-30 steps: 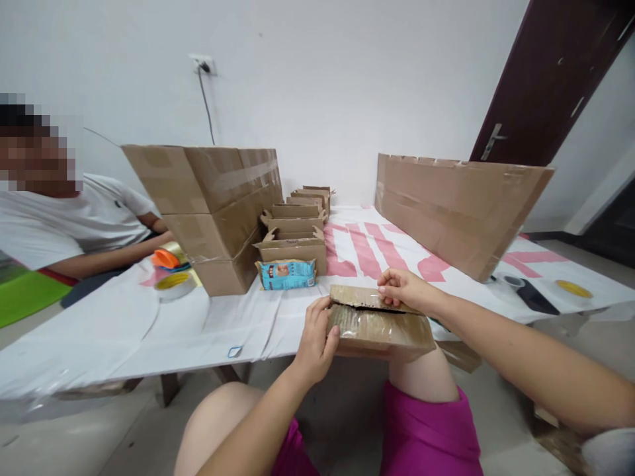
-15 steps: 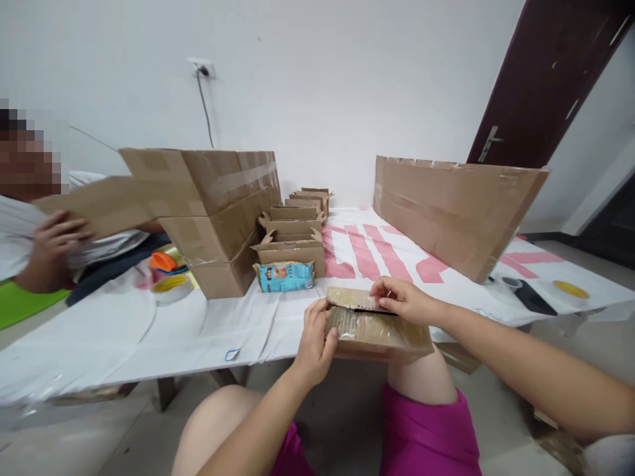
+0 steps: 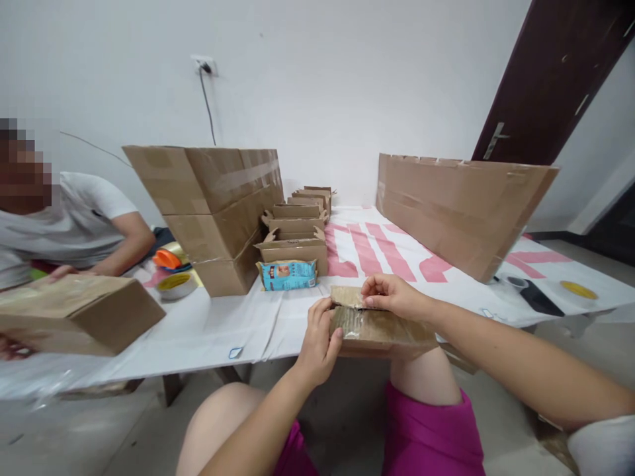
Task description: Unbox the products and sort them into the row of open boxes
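Beyond the held box (image 3: 384, 328), a blue packet (image 3: 288, 276), print illegible.

It looks like a makeshift packing workroom, with stacked brown cardboard cartons (image 3: 225, 188), open-topped brown cardboard boxes (image 3: 300, 251) and a round, yellow-cored tape roll (image 3: 179, 291) on a white-cloth-covered table (image 3: 198, 340)

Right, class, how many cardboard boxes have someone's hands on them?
2: one box at front centre, the wearer's left hand on its left end and right hand at its flap; another box at left, held by the co-worker. The stack could hide others.
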`<state>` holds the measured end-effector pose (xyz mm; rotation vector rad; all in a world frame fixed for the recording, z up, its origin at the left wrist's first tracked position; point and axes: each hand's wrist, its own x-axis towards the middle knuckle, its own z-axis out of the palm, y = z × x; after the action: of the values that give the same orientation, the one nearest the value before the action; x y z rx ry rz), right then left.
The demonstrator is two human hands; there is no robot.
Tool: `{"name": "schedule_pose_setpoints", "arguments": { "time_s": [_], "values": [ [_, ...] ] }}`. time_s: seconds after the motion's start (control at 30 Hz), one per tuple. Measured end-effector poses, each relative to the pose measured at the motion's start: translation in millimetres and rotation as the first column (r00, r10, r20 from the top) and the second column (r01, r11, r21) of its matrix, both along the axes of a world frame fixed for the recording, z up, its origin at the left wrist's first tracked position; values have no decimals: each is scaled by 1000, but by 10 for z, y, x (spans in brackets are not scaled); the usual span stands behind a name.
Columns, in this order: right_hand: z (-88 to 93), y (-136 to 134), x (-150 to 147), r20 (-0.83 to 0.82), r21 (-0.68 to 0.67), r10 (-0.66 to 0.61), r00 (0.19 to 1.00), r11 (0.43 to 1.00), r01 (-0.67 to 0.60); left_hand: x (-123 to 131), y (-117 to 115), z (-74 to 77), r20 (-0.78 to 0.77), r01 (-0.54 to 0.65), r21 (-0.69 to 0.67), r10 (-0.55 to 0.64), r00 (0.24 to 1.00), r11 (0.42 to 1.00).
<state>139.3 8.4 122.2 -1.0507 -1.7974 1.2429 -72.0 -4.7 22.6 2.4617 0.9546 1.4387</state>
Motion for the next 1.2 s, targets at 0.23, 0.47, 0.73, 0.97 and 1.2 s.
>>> {"name": "schedule_pose_setpoints", "arguments": {
  "time_s": [0.23, 0.47, 0.73, 0.97, 1.2],
  "values": [
    [212, -84, 160, -247, -8, -150, 957, 988, 153, -44, -28, 7, -31, 7, 29, -6, 1000, 1000],
    [28, -101, 1160, -254, -45, -555, 792, 825, 563, -49, -8, -22, -40, -115, 61, 117, 992, 992],
    [-849, -337, 2156, -40, -224, -835, 548, 542, 810, 21, 99, -85, 2, -200, 44, 200, 980, 979],
    [-1517, -494, 2411, 194, -212, -881, 431, 391, 896, 32, 126, -124, 2, -201, 35, 201, 980, 979],
    [-1707, -529, 2512, 305, 74, -902, 307, 344, 936, 28, 128, -142, 15, -193, 22, 192, 981, 981]
  ]
}}
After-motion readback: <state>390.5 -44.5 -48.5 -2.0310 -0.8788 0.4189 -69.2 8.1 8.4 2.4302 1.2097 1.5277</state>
